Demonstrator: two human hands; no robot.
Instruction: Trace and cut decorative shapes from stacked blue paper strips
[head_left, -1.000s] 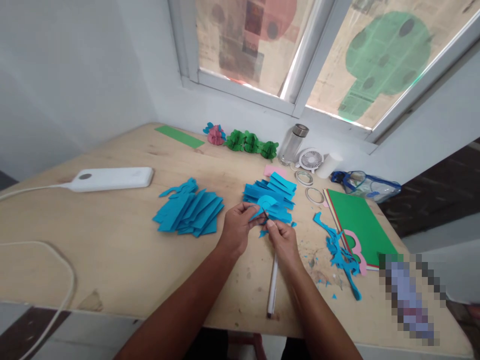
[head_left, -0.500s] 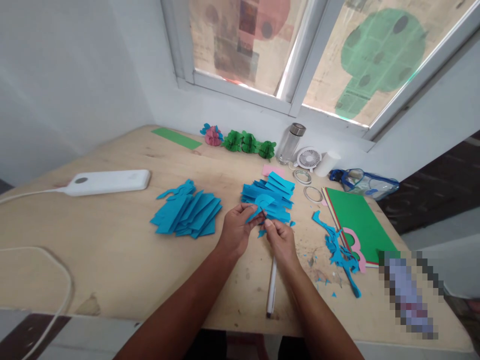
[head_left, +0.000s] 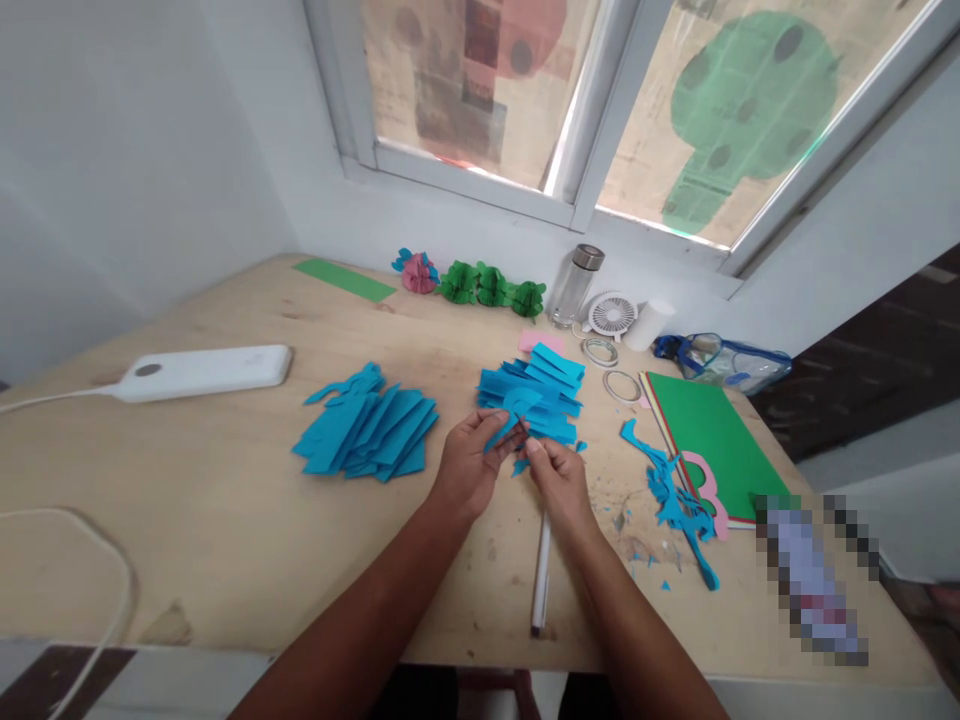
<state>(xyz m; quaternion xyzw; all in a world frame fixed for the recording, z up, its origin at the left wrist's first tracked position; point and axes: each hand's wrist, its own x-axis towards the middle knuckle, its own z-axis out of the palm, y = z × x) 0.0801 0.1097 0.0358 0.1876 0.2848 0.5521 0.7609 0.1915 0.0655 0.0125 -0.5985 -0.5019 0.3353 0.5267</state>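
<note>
My left hand pinches a curved piece of blue paper above the table. Close beside it, my right hand is closed round something small and dark at the paper's lower edge, too small to make out. Behind both hands lies a fanned pile of blue paper strips. A second pile of folded blue sheets rests to the left. Below my right hand, a white pen lies on the wooden table. Curly blue scraps are at the right.
Green sheets with a pink cutout lie at the right, near a clear pouch. A bottle, a small fan, tape rolls and green paper shapes stand behind. A white device lies left.
The view has shifted slightly, so the table items sit a little further left. The blue paper in my left hand has tilted slightly; both hands stay close together.
</note>
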